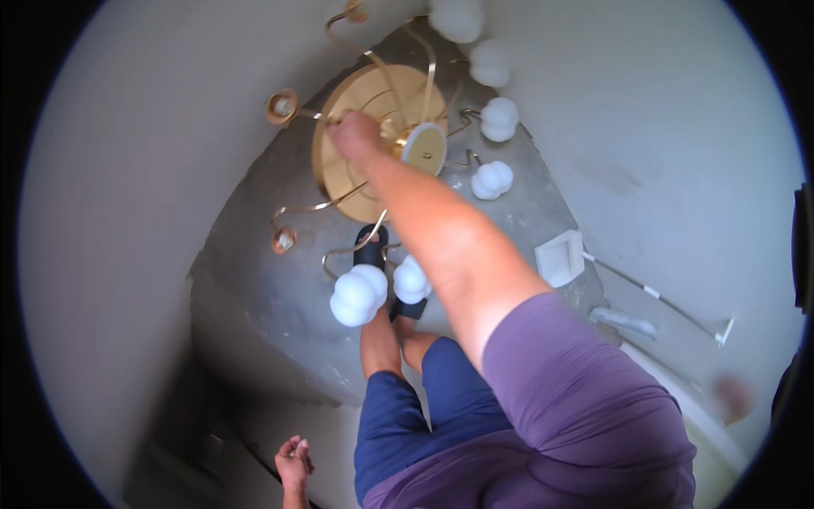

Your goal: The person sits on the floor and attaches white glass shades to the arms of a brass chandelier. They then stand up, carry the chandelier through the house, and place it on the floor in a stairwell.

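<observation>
The gold lamp (342, 170), with puffy white shades (358, 295), is by the person's feet (370, 240), the right hand (355, 136) is wrapped around one thin arm (310, 114), and the left hand (293, 462) is well away, loosely curled, with nothing in it.

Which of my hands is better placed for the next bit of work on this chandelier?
Probably your right hand: it reaches over the chandelier, at the metal arm leading to the upper-left copper-coloured cup. Your left hand is low in the picture, well away, and looks empty.
</observation>
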Demonstrator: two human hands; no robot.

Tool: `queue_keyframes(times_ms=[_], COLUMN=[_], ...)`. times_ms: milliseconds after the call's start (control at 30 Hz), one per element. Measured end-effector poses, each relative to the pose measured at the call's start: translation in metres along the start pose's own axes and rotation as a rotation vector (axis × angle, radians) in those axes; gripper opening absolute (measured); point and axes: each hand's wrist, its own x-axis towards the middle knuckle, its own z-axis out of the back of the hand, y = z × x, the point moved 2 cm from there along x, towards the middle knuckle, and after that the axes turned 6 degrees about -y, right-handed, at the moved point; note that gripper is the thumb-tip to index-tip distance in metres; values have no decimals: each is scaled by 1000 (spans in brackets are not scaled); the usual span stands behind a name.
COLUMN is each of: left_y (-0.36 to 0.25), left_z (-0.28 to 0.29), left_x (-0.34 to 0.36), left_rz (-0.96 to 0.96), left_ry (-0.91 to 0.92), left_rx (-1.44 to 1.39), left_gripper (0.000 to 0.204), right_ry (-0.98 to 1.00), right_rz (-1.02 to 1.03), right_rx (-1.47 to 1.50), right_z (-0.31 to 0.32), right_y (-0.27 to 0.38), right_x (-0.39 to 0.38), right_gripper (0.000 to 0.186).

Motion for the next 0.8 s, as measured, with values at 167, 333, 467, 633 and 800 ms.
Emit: queue_keyframes(times_ms=[167, 333, 467, 633, 800], left_y=[43, 62, 86, 113, 162], left_z=[-16, -35, -47, -69, -75], left_x=[-14, -10, -12, -19, -58], left_rz=[98, 89, 117, 170, 244], left_ry=[-18, -28, -42, -28, -38], left_rx=[1, -50, -100, -136, -224], left_gripper=[34, 34, 33, 32, 33], right_ry=[149, 144, 144, 189, 241], right_rz=[73, 85, 179, 225, 288], right_rx=[43, 51, -10, -22, -178], right_z=[5, -8, -7, -12, -12], right_y=[0, -8, -9, -16, -16], right_x=[-6, 5, 1, 3, 11], right_gripper=[36, 40, 42, 41, 39])
